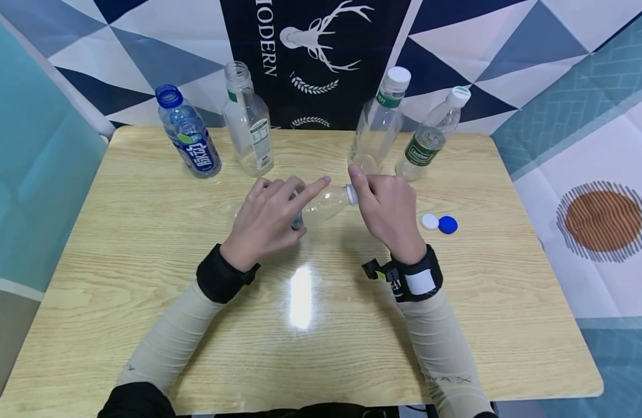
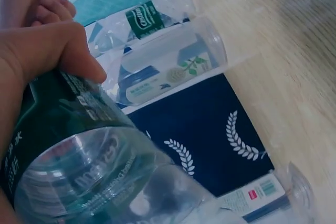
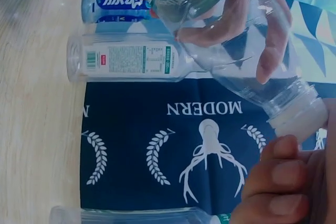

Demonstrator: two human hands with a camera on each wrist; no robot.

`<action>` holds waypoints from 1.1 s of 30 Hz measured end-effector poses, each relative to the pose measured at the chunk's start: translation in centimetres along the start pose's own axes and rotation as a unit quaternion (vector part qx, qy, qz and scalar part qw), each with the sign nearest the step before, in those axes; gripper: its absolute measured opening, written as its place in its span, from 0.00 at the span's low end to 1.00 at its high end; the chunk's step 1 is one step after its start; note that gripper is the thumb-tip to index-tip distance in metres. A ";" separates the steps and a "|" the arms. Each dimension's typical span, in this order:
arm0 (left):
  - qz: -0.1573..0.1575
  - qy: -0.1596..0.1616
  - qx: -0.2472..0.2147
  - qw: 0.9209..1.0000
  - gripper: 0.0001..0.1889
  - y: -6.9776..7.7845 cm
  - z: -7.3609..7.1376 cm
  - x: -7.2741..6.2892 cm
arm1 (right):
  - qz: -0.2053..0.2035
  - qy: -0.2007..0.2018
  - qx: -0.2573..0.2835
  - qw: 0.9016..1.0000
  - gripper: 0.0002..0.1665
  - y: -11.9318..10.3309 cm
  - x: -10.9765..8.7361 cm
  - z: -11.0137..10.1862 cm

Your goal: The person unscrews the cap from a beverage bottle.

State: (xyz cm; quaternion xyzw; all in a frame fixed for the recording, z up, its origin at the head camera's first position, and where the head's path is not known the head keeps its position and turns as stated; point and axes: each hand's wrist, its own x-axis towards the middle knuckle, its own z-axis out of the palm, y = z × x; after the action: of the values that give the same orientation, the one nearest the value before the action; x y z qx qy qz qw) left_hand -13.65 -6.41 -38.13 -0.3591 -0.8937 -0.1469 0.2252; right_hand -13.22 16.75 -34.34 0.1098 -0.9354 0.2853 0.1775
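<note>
Clear plastic tapered btl (image 1: 326, 206), L fingers (image 1: 311, 193) clamped round it, R fingers (image 3: 286, 174) pinching white cap (image 3: 302, 116).

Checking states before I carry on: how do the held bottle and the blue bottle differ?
Pose: the held bottle is tipped sideways in the left hand, while the blue bottle stands upright on the table. Closure: the held bottle has a white cap on; the blue bottle is uncapped. Look: the held bottle is clear with a green label; the blue bottle is blue-tinted with a blue label. Both are see-through.
</note>
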 end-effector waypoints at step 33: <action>-0.010 -0.076 -0.218 0.973 0.50 -0.7 -0.4 0.3 | -0.128 -0.034 0.054 0.990 0.36 0.6 0.2 -1.4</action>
State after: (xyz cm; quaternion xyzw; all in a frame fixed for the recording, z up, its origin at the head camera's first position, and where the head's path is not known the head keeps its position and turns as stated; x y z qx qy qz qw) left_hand -14.23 -6.94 -37.74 -0.4008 -0.8580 -0.3132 0.0714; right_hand -13.17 18.05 -33.47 0.2478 -0.9022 0.3066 0.1749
